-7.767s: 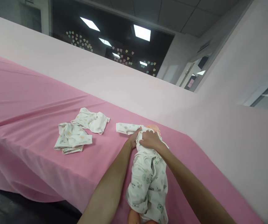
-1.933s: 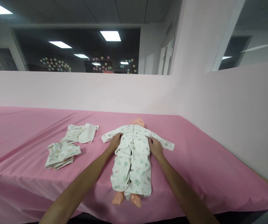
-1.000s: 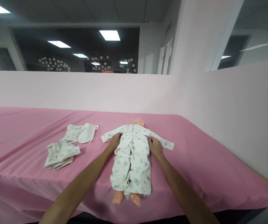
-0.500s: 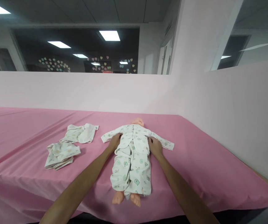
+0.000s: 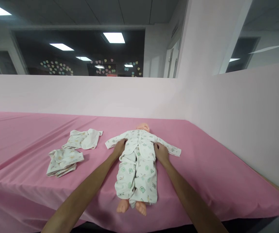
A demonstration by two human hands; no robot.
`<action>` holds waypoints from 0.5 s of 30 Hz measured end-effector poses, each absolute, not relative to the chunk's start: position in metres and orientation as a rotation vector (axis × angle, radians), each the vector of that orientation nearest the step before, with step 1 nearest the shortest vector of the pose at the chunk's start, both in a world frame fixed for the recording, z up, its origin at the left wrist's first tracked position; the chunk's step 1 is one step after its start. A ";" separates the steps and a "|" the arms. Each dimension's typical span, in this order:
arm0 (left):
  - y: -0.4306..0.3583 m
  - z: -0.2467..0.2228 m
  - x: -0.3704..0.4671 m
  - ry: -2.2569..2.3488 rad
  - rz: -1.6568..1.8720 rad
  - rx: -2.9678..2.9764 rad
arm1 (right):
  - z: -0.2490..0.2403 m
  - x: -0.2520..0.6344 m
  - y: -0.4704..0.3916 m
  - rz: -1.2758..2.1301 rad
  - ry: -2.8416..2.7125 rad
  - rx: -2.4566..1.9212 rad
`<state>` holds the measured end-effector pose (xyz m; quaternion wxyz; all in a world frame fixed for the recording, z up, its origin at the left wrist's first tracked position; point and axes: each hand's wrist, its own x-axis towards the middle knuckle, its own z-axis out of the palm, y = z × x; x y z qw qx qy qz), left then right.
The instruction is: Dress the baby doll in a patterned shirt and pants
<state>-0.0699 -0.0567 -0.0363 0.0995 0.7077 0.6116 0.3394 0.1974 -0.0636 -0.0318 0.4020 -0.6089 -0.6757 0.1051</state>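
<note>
A baby doll (image 5: 143, 127) lies on its back, head away from me and bare feet toward me. It wears a white printed baby jacket (image 5: 139, 137), its sleeves spread out to both sides, and matching baby trousers (image 5: 144, 181). My left hand (image 5: 119, 148) is closed at the jacket's left side, just below the sleeve. On the opposite side my right hand (image 5: 161, 152) is closed on the jacket's edge under the other sleeve. The fingertips of both hands are partly hidden by the cloth.
Left of the doll lie a folded stack of printed baby clothes (image 5: 65, 160) and a loosely folded white garment (image 5: 83, 138). A pink sheet (image 5: 202, 168) covers the bed surface. White walls (image 5: 81, 97) with windows rise behind and at the right.
</note>
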 end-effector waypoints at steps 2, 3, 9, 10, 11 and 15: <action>-0.057 -0.036 -0.070 1.810 1.001 2.093 | -0.032 0.197 -0.063 0.267 -1.707 -1.537; -0.056 -0.036 -0.070 1.809 1.000 2.094 | -0.032 0.198 -0.064 0.269 -1.707 -1.535; -0.056 -0.037 -0.070 1.810 0.992 2.093 | -0.032 0.198 -0.064 0.270 -1.705 -1.533; -0.056 -0.037 -0.071 1.808 0.992 2.094 | -0.032 0.198 -0.064 0.270 -1.705 -1.535; -0.055 -0.037 -0.071 1.806 0.993 2.094 | -0.032 0.198 -0.064 0.272 -1.706 -1.536; -0.055 -0.038 -0.071 1.802 1.000 2.091 | -0.032 0.198 -0.064 0.274 -1.715 -1.534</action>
